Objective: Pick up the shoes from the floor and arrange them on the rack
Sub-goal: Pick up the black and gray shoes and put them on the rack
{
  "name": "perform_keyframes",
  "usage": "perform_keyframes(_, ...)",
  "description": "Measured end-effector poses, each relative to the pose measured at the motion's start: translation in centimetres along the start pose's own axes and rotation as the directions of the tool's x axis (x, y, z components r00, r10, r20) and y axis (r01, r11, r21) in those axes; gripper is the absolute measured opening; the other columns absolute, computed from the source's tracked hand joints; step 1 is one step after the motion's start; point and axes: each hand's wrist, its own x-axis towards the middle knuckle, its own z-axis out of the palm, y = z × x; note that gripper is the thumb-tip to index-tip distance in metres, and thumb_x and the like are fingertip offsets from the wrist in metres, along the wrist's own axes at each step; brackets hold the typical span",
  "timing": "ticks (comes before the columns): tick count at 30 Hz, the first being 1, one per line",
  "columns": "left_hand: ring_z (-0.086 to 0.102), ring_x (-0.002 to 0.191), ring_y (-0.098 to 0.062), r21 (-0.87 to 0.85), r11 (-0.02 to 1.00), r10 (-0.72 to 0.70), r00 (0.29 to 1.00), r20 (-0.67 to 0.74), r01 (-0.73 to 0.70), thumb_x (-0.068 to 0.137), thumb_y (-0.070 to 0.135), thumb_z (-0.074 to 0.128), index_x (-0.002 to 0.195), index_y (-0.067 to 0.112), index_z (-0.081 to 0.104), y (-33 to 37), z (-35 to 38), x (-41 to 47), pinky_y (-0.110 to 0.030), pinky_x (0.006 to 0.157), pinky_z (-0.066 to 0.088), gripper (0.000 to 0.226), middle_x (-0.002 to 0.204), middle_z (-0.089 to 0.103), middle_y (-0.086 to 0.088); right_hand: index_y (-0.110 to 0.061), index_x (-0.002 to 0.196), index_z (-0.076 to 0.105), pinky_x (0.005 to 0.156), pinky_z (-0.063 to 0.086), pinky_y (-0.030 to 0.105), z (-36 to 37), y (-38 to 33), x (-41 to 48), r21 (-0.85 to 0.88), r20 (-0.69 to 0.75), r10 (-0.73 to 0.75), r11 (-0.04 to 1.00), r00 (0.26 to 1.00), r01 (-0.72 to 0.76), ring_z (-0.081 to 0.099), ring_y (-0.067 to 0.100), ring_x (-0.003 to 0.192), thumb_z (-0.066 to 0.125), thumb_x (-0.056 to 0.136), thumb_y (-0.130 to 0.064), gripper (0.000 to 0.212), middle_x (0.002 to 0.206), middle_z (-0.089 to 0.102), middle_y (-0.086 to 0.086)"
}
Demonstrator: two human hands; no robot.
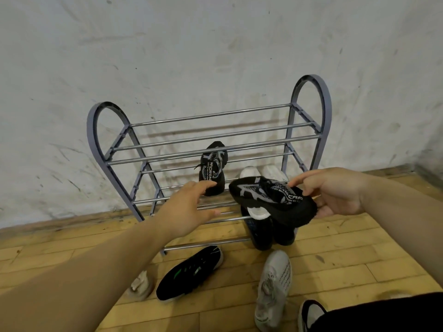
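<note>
In the head view, the right hand point(335, 192) gripped a black knit sneaker point(271, 200) by its heel collar, in front of the rack point(92, 140). The left hand point(189, 207) hovered by its mate point(213, 171) on the middle rails, fingers spread and holding nothing. The sneaker looked light and soft, so the firmer sole edge seemed the surer hold.

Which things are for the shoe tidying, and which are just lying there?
For the job: grey shoe rack; black patterned sneaker in the right hand; its twin on the rack; green-striped black sneaker and white sneaker, not yet racked.
Just there: stained wall; wooden floor; cream thing, too hidden to name.
</note>
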Motion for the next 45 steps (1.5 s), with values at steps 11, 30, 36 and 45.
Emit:
perform_keyframes(11, 0.028, 0.152, -0.037, -0.075, 0.982, -0.18, 0.98, -0.084, 0.174, 0.084, 0.059, 0.076, 0.161, 0.044, 0.023, -2.8, 3.4, 9.0, -0.045, 0.123, 0.028, 0.095, 0.168, 0.007, -0.01, -0.022, 0.102, 0.069, 0.066, 0.059, 0.039, 1.7, 0.0, 7.8, 0.166, -0.327, -0.109, 0.971, 0.939, 0.171, 0.068, 0.032, 0.1, 0.049, 0.089, 0.008, 0.038, 0.114, 0.07, 0.013)
perform_keyframes(30, 0.028, 0.153, -0.03, -0.145, 0.981, -0.138, 0.987, -0.081, 0.126, 0.096, 0.04, 0.07, 0.164, 0.029, 0.021, -3.7, 6.2, 11.6, -0.036, 0.121, 0.031, 0.085, 0.171, -0.001, 0.002, -0.026, 0.161, 0.022, 0.109, 0.041, 0.041, 0.4, 1.9, 14.3, -0.759, -0.347, -0.458, 0.65, 0.818, 0.042, 0.045, 0.039, 0.135, 0.054, 0.098, -0.037, 0.072, 0.153, 0.035, 0.015)
perform_keyframes(36, 0.022, 0.156, -0.029, -0.11, 0.993, -0.063, 0.984, -0.164, 0.045, 0.1, 0.046, 0.062, 0.165, 0.021, 0.018, 1.2, 8.4, 12.6, -0.042, 0.126, 0.028, 0.083, 0.171, -0.001, -0.001, -0.032, 0.163, 0.016, 0.099, 0.048, 0.039, -1.4, 2.9, 13.9, -0.813, -0.27, -0.503, 0.576, 0.821, 0.085, 0.051, 0.036, 0.131, 0.059, 0.097, -0.02, 0.08, 0.157, 0.035, 0.016)
perform_keyframes(45, 0.019, 0.155, -0.04, -0.08, 0.994, -0.087, 0.992, -0.096, 0.079, 0.092, 0.052, 0.066, 0.165, 0.025, 0.01, 7.9, 13.9, 16.1, -0.05, 0.124, 0.029, 0.095, 0.172, -0.005, -0.012, -0.027, 0.164, 0.018, 0.096, 0.043, 0.033, -1.1, 2.7, 13.8, -0.784, -0.276, -0.499, 0.611, 0.821, 0.108, 0.049, 0.035, 0.132, 0.059, 0.094, -0.012, 0.082, 0.153, 0.037, 0.014)
